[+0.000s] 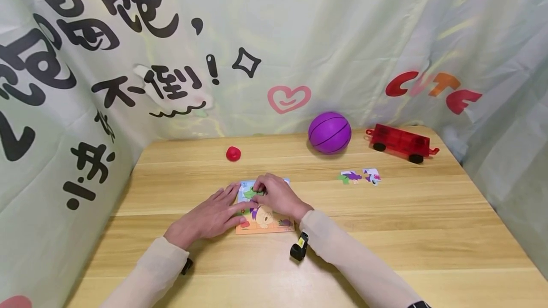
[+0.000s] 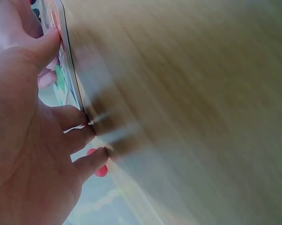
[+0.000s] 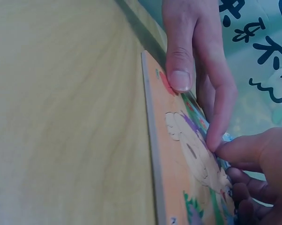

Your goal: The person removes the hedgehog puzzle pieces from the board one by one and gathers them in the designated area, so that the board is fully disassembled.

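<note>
A colourful picture puzzle board [image 1: 265,220] lies flat on the wooden table [image 1: 385,232] in front of me. My left hand [image 1: 233,206] rests flat on the board's left edge with straight fingers; in the left wrist view the left hand [image 2: 80,136] touches the board's rim [image 2: 68,70]. My right hand [image 1: 258,189] is curled over the board's upper left part and pinches a green puzzle piece [image 1: 251,193] against it. Seen from the right wrist, the right hand [image 3: 225,152] meets a left fingertip [image 3: 180,79] on the board [image 3: 178,178].
Two loose puzzle pieces [image 1: 351,177] [image 1: 371,175] lie to the right of the board. A purple ball [image 1: 329,132], a red toy wagon [image 1: 400,142] and a small red lump [image 1: 233,153] sit at the back. Printed curtains close in the table's left, back and right sides.
</note>
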A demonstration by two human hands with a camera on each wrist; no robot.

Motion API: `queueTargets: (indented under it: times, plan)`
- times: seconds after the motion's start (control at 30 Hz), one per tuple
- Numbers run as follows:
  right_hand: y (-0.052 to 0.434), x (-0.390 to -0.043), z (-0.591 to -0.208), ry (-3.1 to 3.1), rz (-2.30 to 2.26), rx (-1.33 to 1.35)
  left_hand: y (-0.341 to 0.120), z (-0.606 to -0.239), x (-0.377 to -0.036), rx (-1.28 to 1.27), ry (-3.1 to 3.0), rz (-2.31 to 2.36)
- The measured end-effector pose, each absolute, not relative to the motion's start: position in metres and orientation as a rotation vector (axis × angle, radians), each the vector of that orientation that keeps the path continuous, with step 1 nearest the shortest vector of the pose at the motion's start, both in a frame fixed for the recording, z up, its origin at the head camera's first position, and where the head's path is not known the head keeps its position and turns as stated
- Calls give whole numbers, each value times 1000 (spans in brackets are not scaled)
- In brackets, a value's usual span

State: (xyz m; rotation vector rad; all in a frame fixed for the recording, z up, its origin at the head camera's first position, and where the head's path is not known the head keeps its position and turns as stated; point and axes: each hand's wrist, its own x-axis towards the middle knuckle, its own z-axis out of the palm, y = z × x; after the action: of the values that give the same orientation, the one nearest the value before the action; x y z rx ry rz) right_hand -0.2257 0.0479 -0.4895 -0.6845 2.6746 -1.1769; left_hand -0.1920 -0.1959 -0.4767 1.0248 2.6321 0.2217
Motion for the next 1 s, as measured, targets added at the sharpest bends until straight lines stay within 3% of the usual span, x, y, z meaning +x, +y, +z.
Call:
queueTargets:
  times: [0.53, 1.0]
  plan:
    - [50, -225, -493, 2603, -1317, -666, -197, -477, -192, 1020, 2635, 222]
    - [49, -225, -492, 2449, -1551, -476, -196, -478, -192, 1019, 2634, 208]
